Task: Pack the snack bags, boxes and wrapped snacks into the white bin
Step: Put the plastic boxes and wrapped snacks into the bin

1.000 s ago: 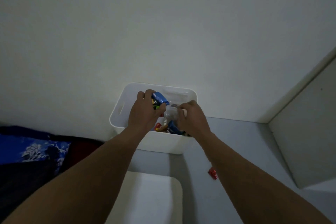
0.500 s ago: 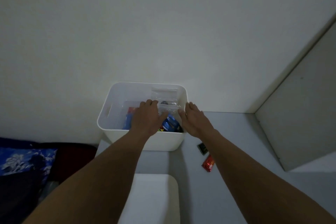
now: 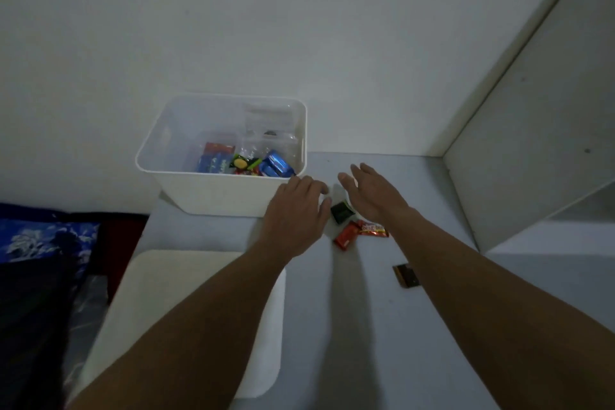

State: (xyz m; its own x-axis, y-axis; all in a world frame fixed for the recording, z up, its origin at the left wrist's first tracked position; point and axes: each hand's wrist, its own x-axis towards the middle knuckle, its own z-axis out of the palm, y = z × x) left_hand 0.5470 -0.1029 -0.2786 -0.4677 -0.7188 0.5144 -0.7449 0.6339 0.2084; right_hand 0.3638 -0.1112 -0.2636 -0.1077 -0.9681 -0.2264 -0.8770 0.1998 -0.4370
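We are between loads: the white bin (image 3: 213,191) stands at the bench's (image 3: 366,326) far edge against the wall, already holding several packets, while four wrapped snacks lie loose on the bench to its right. Both hands hover palm-down, each grip apart and empty, left hand (image 3: 297,210) by the bin's near right corner, right hand (image 3: 369,191) just beyond the black wrapped snack (image 3: 341,212). Next we judge a pinch on it, then the red wrapped snacks (image 3: 361,232) and the brown wrapped snack (image 3: 406,275).
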